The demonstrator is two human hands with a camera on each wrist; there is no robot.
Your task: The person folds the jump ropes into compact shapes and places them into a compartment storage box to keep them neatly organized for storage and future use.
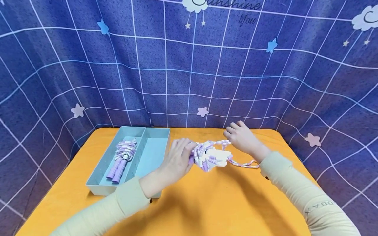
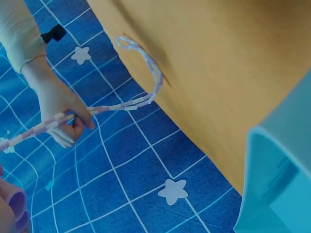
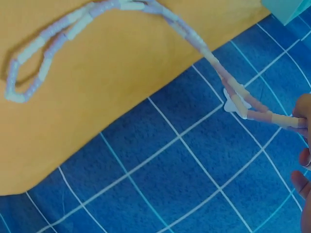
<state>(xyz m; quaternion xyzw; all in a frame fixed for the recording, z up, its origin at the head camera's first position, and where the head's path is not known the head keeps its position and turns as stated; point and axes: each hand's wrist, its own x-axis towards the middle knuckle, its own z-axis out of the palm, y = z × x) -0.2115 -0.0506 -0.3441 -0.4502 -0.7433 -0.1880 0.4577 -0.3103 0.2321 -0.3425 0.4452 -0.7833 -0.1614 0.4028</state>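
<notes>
My left hand (image 1: 177, 155) grips a beaded jump rope (image 1: 202, 155) in purple and white, bundled in coils above the table. Its purple handles (image 2: 17, 201) show at the lower left corner of the left wrist view. A bright white part (image 1: 218, 156) sits among the coils. To the right, my right hand (image 1: 243, 139) pinches a doubled strand (image 2: 43, 127) of the same rope between thumb and fingers. Past that hand, the rope's looped tail (image 3: 58, 36) hangs down to the orange table. In the right wrist view, only fingertips (image 3: 302, 182) show at the right edge.
A light blue two-compartment box (image 1: 142, 152) stands on the left of the orange table (image 1: 224, 203). Its left compartment holds a second beaded jump rope (image 1: 125, 152), coiled, with purple handles. A dark blue curtain (image 1: 177, 82) with grid lines and stars rises behind the table.
</notes>
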